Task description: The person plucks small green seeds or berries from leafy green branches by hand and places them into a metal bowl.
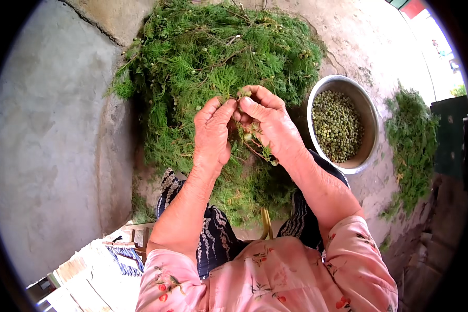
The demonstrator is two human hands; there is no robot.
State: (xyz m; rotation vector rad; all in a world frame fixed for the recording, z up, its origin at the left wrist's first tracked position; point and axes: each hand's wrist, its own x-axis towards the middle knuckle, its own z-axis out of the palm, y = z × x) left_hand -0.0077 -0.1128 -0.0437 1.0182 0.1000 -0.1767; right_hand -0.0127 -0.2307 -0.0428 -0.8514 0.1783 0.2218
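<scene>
My left hand [213, 130] pinches a small green sprig [223, 81], apparently arborvitae, between thumb and fingertips. Close against it, my right hand [276, 124] grips a small green cone [245, 93] at its fingertips. A thin twig with pale green cones [248, 137] hangs below the right palm; the fingers partly hide where it is held. Beneath both hands spreads a large heap of feathery evergreen branches [179, 78], dotted with small cones. To the right of the heap stands a round metal basin [368, 150], partly filled with many small green cones [335, 128].
A raised concrete slab [54, 128] runs along the left side. More green cuttings [411, 144] lie on the concrete floor [368, 187] beyond the basin. At lower left is a wooden stool with a blue woven seat [126, 260]. My patterned trouser legs [214, 241] flank the cuttings.
</scene>
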